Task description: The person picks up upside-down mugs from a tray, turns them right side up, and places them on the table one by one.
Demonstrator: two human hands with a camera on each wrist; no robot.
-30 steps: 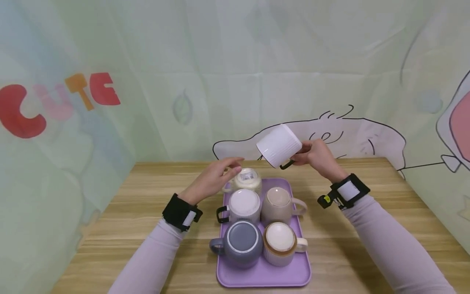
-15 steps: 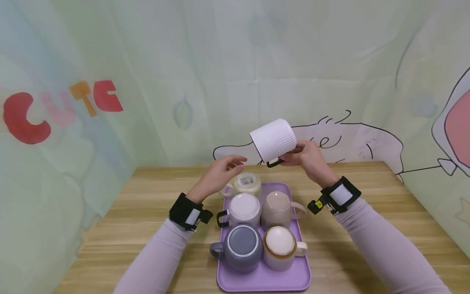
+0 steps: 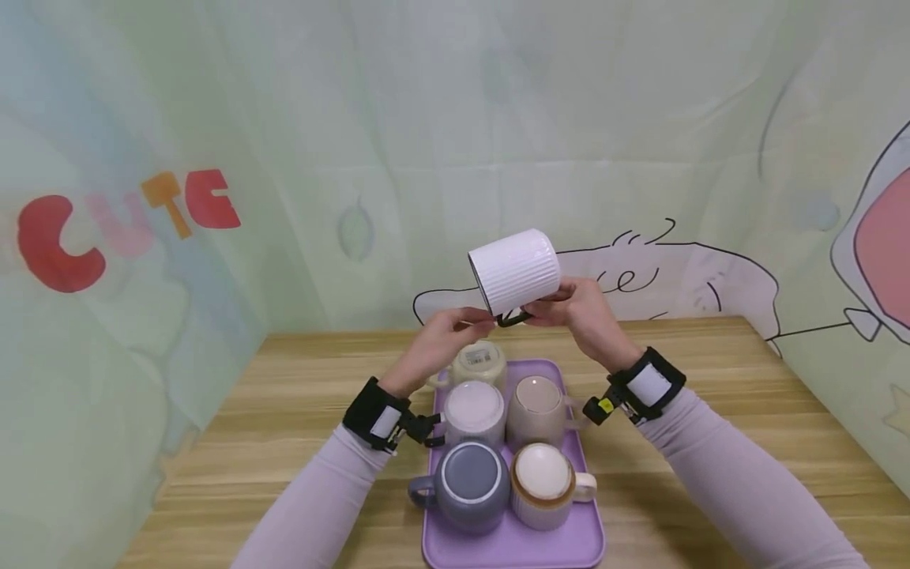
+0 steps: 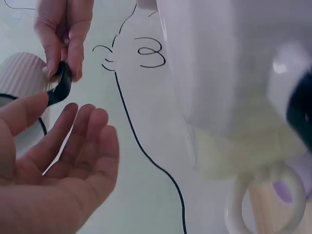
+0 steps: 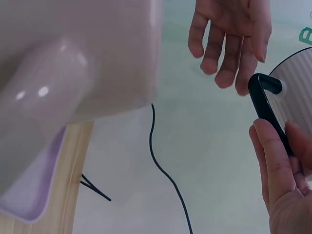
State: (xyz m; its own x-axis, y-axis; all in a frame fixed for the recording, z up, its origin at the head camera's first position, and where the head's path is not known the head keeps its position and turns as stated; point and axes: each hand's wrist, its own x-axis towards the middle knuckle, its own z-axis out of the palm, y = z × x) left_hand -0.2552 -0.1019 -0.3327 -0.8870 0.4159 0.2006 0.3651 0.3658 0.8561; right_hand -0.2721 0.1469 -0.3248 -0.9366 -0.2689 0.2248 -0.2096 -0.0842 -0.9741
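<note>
A white ribbed mug (image 3: 517, 273) with a black handle is held tilted above the back of the tray, its dark-rimmed mouth facing left and down. My right hand (image 3: 584, 316) pinches the black handle (image 5: 265, 105) between thumb and fingers, seen closely in the right wrist view. Just below the mug's mouth is my left hand (image 3: 442, 345), fingers loosely extended and palm up, holding nothing. In the left wrist view its thumb (image 4: 29, 114) lies right at the handle. The purple tray (image 3: 501, 549) under both hands bears several upside-down mugs.
At the tray's back left stands a cream mug (image 3: 479, 361); ahead of it, a white mug (image 3: 473, 411) with a black handle. A beige mug (image 3: 538, 411), a blue-grey mug (image 3: 471, 482) and a brown-banded mug (image 3: 542, 482) fill the rest. A printed curtain (image 3: 426, 158) hangs behind the wooden table (image 3: 284, 442).
My right hand has brought the white mug leftward, tipping it closer to horizontal. My left hand has moved slightly right, up to the mug's rim and handle.
</note>
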